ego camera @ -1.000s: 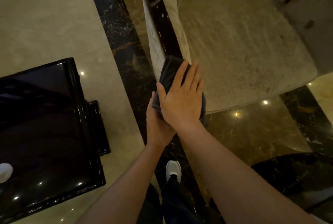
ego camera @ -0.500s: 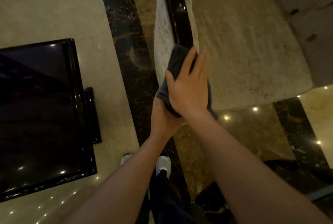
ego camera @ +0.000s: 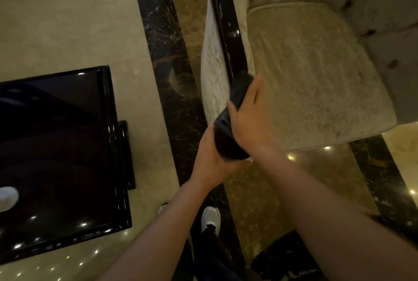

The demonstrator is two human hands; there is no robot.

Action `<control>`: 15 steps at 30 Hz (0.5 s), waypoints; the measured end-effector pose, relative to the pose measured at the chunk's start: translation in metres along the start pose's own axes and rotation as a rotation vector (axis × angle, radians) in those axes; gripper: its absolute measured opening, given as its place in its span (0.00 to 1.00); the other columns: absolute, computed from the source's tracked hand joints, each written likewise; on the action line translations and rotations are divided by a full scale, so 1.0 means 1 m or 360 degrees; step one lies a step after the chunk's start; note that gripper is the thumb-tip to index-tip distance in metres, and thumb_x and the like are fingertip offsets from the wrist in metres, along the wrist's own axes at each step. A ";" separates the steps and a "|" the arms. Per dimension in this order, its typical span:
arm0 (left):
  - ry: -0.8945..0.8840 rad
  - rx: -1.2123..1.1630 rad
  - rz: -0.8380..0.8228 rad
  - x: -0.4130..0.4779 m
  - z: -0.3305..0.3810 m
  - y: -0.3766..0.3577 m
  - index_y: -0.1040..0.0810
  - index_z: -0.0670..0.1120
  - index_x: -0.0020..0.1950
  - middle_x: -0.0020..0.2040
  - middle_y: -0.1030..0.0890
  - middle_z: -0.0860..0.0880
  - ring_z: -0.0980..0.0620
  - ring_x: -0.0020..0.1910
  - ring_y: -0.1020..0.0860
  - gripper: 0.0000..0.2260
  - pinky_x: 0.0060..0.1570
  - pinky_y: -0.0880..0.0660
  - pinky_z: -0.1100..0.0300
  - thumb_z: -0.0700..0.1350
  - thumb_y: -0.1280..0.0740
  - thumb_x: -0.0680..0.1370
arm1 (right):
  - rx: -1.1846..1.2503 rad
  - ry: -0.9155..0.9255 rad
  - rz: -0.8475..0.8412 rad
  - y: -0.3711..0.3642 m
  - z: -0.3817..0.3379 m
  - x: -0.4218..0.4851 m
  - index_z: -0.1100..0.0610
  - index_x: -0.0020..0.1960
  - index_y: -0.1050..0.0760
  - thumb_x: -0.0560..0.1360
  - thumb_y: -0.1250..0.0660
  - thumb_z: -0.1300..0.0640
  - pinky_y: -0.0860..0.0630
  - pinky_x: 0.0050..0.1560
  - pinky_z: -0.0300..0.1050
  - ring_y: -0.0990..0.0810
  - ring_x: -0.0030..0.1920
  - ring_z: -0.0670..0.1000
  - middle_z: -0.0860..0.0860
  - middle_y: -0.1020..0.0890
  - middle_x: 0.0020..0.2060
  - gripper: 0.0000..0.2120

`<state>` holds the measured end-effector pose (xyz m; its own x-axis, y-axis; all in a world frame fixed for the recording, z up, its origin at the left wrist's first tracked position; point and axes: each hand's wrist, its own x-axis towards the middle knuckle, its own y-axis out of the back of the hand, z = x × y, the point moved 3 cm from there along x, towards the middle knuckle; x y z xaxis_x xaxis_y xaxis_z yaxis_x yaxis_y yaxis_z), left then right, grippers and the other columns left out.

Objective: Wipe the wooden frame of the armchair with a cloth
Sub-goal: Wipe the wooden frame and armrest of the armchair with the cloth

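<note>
A beige armchair has a dark glossy wooden frame [ego camera: 228,39] running along the top of its left arm. A dark cloth [ego camera: 235,109] is draped over the front end of that frame. My right hand [ego camera: 248,120] lies flat on the cloth from the seat side, fingers pointing up along the frame. My left hand [ego camera: 210,158] cups the cloth's lower end from below and from the outer side. The front tip of the frame is hidden under the cloth and both hands.
A glossy black table [ego camera: 56,156] stands at the left, with a white object at its left edge. The beige seat cushion [ego camera: 316,72] lies to the right of the frame. The polished marble floor [ego camera: 67,20] has dark bands. My white shoe [ego camera: 210,217] shows below.
The view has shifted, so the chair sits further right and the table has moved in frame. My right hand has turned more onto the seat side of the cloth; my left hand has come further under it.
</note>
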<state>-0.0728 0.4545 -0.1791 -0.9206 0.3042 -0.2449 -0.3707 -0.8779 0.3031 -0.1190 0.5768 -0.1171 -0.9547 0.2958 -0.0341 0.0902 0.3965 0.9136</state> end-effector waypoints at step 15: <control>0.0090 -0.0197 0.0112 0.057 0.065 0.005 0.41 0.75 0.67 0.55 0.27 0.80 0.77 0.57 0.26 0.38 0.51 0.28 0.80 0.53 0.21 0.69 | -0.0206 0.0222 0.0117 0.005 -0.027 0.065 0.64 0.81 0.54 0.82 0.39 0.46 0.28 0.71 0.58 0.35 0.76 0.66 0.70 0.42 0.78 0.39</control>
<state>-0.1352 0.4915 -0.1319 -0.9342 0.2219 -0.2795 -0.2842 -0.9363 0.2065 -0.1883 0.5747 -0.1037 -0.9777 0.1928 0.0829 0.1324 0.2606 0.9563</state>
